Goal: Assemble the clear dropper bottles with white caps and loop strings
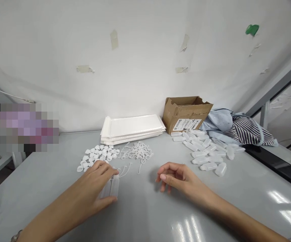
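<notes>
My left hand (98, 181) lies over a few small translucent plastic bottles at the front left of the table. Its thumb and fingertips span the ends of the rightmost bottle (115, 187), which lies flat. The other bottles (106, 189) beside it are partly covered by the hand. Thin white loop cords (125, 170) stick out past the bottle tops. To the right, my right hand (174, 176) hovers over the bare tabletop, fingers loosely curled and thumb apart, with nothing visible in it. Beyond my left hand is a pile of white caps (97, 155).
A heap of white cords (138, 150) lies mid-table, before a stack of white padded envelopes (132, 126). Many loose bottles (206, 151) spread at the right, near a cardboard box (188, 112), a striped cloth (251, 131) and a black bar (276, 164). A wall stands behind.
</notes>
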The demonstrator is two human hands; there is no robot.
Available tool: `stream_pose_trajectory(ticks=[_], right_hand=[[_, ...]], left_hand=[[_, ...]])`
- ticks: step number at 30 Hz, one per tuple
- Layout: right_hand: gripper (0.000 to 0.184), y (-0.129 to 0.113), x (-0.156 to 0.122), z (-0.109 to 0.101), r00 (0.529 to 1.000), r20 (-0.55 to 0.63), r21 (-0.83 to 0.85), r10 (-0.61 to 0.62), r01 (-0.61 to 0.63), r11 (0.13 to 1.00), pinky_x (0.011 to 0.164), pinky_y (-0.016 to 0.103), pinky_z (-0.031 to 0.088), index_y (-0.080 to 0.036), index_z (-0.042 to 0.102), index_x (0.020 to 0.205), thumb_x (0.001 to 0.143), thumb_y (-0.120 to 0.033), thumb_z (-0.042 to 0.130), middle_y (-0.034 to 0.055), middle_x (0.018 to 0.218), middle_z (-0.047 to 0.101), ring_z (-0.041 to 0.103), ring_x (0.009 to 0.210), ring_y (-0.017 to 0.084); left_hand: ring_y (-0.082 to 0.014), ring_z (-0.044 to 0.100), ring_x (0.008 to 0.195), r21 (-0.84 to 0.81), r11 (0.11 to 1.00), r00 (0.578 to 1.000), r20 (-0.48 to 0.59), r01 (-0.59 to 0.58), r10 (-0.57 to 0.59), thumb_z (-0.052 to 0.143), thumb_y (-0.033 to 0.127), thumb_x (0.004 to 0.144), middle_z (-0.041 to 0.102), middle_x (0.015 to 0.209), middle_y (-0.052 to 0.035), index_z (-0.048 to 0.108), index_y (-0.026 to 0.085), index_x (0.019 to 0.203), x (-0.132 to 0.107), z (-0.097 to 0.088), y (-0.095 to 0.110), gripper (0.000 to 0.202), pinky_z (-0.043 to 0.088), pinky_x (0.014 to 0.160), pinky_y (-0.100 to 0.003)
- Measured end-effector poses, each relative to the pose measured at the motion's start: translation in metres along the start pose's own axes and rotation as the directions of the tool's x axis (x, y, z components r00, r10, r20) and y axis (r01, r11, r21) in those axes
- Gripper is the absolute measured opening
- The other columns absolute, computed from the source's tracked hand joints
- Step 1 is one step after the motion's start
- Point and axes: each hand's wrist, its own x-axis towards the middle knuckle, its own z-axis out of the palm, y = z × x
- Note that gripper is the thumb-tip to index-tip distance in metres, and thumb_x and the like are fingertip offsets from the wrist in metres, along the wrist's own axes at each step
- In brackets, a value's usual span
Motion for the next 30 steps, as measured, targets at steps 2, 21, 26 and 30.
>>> stream_pose_trajectory(ticks=[2,21,26,30], right_hand=[[0.032,-0.006,-0.001,-0.008,0.999,-0.037,-0.069,-0.025,0.022,0.997,0.063,0.028,0.048,-0.016,0.062,0.089,0.082,-0.047,0.062,0.0067,0.087,0.068,0.064,0.069,0.015],[0.023,-0.024,-0.004,-0.085,0.889,-0.326,-0.778,-0.320,-0.061,0.625,0.065,0.033,0.052,-0.021,0.062,0.088,0.085,-0.040,0.050,0.0053,0.084,0.071,0.066,0.070,0.020],[0.021,-0.026,-0.009,-0.097,0.917,-0.325,-0.819,-0.229,-0.152,0.553,0.063,0.031,0.051,-0.021,0.064,0.092,0.082,-0.031,0.048,0.0058,0.091,0.071,0.066,0.077,0.021],[0.024,-0.026,-0.013,-0.110,0.935,-0.340,-0.857,-0.098,-0.265,0.443,0.057,0.030,0.047,-0.022,0.066,0.092,0.078,-0.019,0.046,0.0053,0.089,0.070,0.064,0.072,0.021]], left_hand=[[-0.0274,0.051,0.105,0.001,1.000,1.000,-0.004,-0.016,0.016,0.066,0.033,0.079,0.062,0.105,-0.0052,0.060,0.025,0.112,0.004,-0.001,0.005,0.034,0.048,0.084,-0.038],[-0.0221,0.061,0.098,0.095,0.910,0.914,-0.012,-0.404,0.406,0.036,0.000,0.086,0.066,0.102,-0.0079,0.059,0.018,0.103,0.016,0.049,0.050,0.033,0.054,0.084,-0.036],[-0.0226,0.058,0.092,-0.010,0.939,0.937,-0.068,-0.345,0.343,0.036,0.003,0.089,0.059,0.101,-0.0104,0.057,0.016,0.096,0.017,0.057,0.055,0.026,0.054,0.075,-0.036],[-0.0269,0.053,0.106,0.102,0.937,0.922,-0.169,-0.335,0.348,0.034,-0.002,0.085,0.054,0.114,-0.0145,0.055,0.015,0.103,0.019,0.074,0.050,0.033,0.053,0.082,-0.041]])
